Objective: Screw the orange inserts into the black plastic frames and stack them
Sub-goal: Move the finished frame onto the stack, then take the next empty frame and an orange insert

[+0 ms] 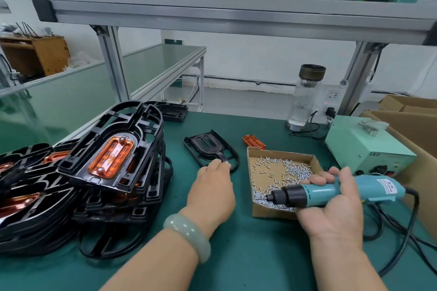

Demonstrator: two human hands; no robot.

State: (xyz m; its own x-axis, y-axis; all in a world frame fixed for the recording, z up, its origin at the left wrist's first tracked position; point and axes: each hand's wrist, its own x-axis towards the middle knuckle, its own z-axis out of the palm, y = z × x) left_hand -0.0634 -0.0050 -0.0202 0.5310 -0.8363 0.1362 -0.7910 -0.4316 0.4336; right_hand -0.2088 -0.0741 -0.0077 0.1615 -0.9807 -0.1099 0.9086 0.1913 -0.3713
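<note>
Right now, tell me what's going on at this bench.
A person is assembling frames. The left hand grips the near edge of an empty black frame on the green mat. The right hand holds an electric screwdriver, its tip over the screws in a cardboard box. One loose orange insert lies beyond the box. At the left, finished frames with inserts are stacked.
</note>
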